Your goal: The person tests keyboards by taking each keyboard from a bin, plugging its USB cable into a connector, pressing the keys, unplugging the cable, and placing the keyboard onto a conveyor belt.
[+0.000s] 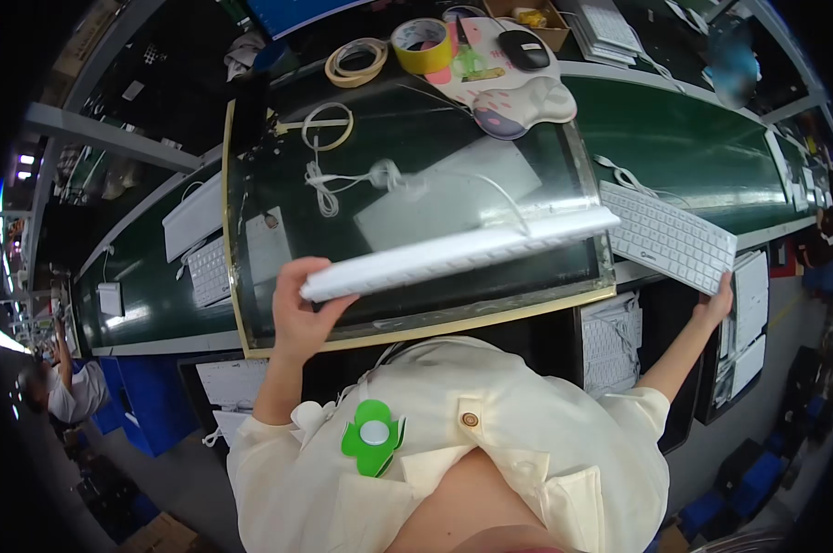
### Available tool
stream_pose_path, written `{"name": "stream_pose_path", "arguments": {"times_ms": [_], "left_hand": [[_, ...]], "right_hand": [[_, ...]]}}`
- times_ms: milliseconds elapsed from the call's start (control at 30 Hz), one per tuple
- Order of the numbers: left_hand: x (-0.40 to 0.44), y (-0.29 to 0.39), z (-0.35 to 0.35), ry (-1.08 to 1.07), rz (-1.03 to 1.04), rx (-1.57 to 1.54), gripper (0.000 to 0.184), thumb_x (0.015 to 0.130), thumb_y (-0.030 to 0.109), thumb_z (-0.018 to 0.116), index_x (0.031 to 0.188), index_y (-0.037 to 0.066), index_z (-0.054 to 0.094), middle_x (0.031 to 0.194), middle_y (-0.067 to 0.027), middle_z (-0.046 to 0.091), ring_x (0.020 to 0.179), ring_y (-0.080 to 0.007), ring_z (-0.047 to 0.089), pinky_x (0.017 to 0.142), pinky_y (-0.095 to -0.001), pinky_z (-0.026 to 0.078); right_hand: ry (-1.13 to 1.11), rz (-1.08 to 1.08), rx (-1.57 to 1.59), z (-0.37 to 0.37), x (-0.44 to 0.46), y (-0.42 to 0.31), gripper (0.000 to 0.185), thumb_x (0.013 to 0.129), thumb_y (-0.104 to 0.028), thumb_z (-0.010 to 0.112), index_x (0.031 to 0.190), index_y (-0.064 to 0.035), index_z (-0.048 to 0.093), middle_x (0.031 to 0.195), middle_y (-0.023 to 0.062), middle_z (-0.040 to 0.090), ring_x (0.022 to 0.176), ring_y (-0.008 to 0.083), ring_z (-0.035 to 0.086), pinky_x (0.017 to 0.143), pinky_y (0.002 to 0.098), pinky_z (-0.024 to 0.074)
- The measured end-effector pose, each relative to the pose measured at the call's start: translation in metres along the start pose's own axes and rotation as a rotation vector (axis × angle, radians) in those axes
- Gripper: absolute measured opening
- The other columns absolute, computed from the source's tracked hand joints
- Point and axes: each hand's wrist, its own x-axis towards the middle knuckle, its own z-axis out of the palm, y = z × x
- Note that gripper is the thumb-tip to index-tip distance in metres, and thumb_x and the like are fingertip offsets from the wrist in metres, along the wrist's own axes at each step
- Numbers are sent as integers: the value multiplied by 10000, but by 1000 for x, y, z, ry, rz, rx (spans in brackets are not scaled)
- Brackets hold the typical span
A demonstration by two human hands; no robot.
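My left hand grips one end of a white keyboard, thumb below and fingers above. That keyboard is tilted on edge, so mostly its long side shows, and its white cable lies looped on the glass-topped board behind it. Out to the right, my right hand is closed on the near corner of a second white keyboard, whose keys face up. This one reaches over the table's front edge, its far end close to the first keyboard. A bundled cable lies beyond it.
A mouse pad carrying a black mouse lies at the back, beside yellow tape and a beige tape roll. More keyboards stand left and in a tray below right. A co-worker is far left.
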Motion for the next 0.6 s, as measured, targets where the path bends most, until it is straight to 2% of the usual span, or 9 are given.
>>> {"name": "stream_pose_path", "arguments": {"times_ms": [67, 133, 167, 200, 300, 333, 467, 533, 600], "left_hand": [[32, 19, 35, -155, 552, 236, 387, 604, -64, 686, 947, 91, 595, 897, -85, 624, 892, -277, 609, 774, -352, 508], [52, 27, 77, -184, 913, 487, 329, 637, 50, 664, 959, 117, 656, 956, -76, 631, 881, -269, 585, 775, -375, 514], [59, 28, 101, -187, 951, 520, 399, 656, 39, 627, 1032, 166, 667, 1011, -57, 612, 906, -253, 557, 801, -362, 508], [67, 26, 123, -253, 915, 624, 499, 663, 31, 613, 1129, 206, 626, 1129, -75, 564, 1008, -260, 517, 884, -357, 468], [80, 45, 150, -302, 691, 684, 666, 683, 43, 680, 1296, 205, 476, 1332, -107, 428, 1242, -316, 364, 1015, -386, 356], [80, 49, 146, -370, 610, 518, 668, 693, 57, 692, 1306, 195, 465, 1347, -106, 414, 1254, -307, 359, 1017, -398, 350], [71, 49, 102, -558, 240, 7, 692, 728, 112, 720, 1346, 150, 410, 1382, -97, 380, 1276, -263, 360, 1025, -428, 332], [63, 43, 79, -593, -52, -231, 737, 779, 140, 692, 1398, 93, 296, 1383, -78, 377, 1268, -232, 370, 1027, -431, 328], [56, 18, 60, -494, -158, -564, 716, 817, 126, 641, 1409, 68, 242, 1330, -95, 432, 1198, -241, 446, 965, -419, 399]], "right_hand": [[176, -183, -46, -28, -1, -34, 332, 875, -211, 596, 1066, 57, 549, 991, 148, 632, 836, 221, 645, 687, 297, 534], [346, -309, -31, -36, -12, -65, 362, 884, -212, 580, 1106, 68, 520, 1014, 167, 621, 862, 242, 639, 697, 311, 533], [443, -359, 7, -28, -29, -80, 371, 891, -210, 569, 1130, 67, 507, 1042, 173, 612, 889, 253, 633, 709, 322, 530], [541, -408, 47, -23, -43, -90, 381, 897, -208, 557, 1153, 67, 494, 1070, 180, 602, 916, 264, 627, 720, 333, 527], [279, -349, 351, -32, -69, -106, 407, 906, -185, 533, 1232, 42, 445, 1182, 177, 553, 1026, 282, 582, 792, 377, 506], [190, -293, 412, -35, -74, -105, 433, 920, -207, 496, 1289, 2, 410, 1280, 152, 493, 1116, 298, 524, 866, 411, 472], [-216, -70, 561, -18, -114, -72, 480, 904, -197, 512, 1331, -34, 369, 1328, 147, 448, 1170, 301, 480, 926, 445, 440], [-359, 115, 604, 10, -149, -49, 583, 859, -140, 557, 1377, -59, 302, 1367, 151, 397, 1212, 314, 437, 965, 476, 407], [-516, 206, 519, 59, -199, -33, 754, 787, -86, 612, 1424, -101, 209, 1383, 149, 369, 1239, 321, 403, 999, 487, 370]]}}
